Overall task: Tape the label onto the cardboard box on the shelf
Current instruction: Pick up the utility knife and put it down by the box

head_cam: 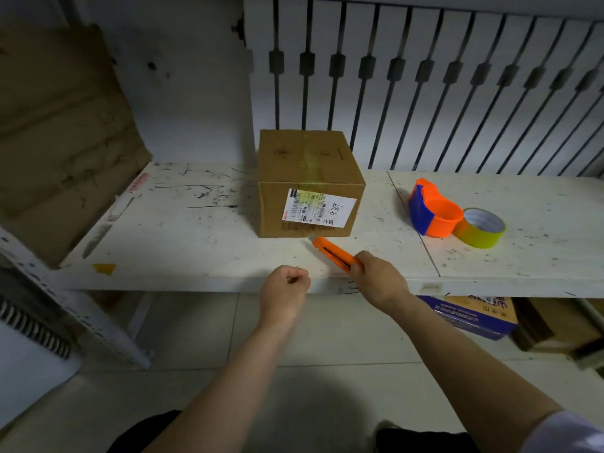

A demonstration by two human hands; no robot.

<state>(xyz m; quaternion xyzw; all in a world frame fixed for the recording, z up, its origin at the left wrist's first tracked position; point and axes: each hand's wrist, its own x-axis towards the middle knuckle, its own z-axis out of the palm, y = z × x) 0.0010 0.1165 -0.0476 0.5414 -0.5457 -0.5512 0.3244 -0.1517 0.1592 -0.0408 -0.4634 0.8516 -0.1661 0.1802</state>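
Observation:
A brown cardboard box (pixel 307 165) stands on the white shelf (pixel 196 243). A white printed label (pixel 320 208) with handwriting lies on its front face, and a yellowish tape strip runs over the box top and down onto the label. My right hand (pixel 377 277) grips an orange utility knife (pixel 335 253); its tip points at the box's lower front edge. My left hand (pixel 286 289) is a closed fist at the shelf's front edge, with nothing visible in it. An orange and blue tape dispenser (pixel 431 212) and a yellow tape roll (pixel 480 227) sit to the right of the box.
Flattened cardboard (pixel 62 132) leans at the shelf's left end. A white slatted panel (pixel 457 86) backs the shelf. Below the shelf at right lie a blue box (pixel 474 317) and a brown box (pixel 562 325). Tiled floor lies under me.

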